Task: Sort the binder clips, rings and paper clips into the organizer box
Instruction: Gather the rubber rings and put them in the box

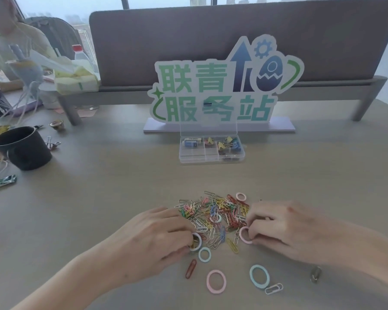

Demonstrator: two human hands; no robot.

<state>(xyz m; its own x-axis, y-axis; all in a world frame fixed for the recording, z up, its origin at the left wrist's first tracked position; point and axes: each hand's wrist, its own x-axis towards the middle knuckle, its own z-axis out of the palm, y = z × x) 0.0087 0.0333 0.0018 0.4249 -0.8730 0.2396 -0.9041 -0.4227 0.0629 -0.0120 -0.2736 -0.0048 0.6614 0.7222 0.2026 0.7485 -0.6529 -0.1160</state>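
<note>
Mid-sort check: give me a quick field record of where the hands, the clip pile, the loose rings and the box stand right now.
left hand: at pile's left edge, fingers on a white ring
right hand: at pile's right edge, pinching a pink ring
paper clip pile: unsorted, mixed colours, on table between the hands
loose rings: pink, blue and small blue near the pile's front, pink at its back
organizer box: lid open, beyond pile; binder clips in back compartments, front-left compartments look empty
</note>
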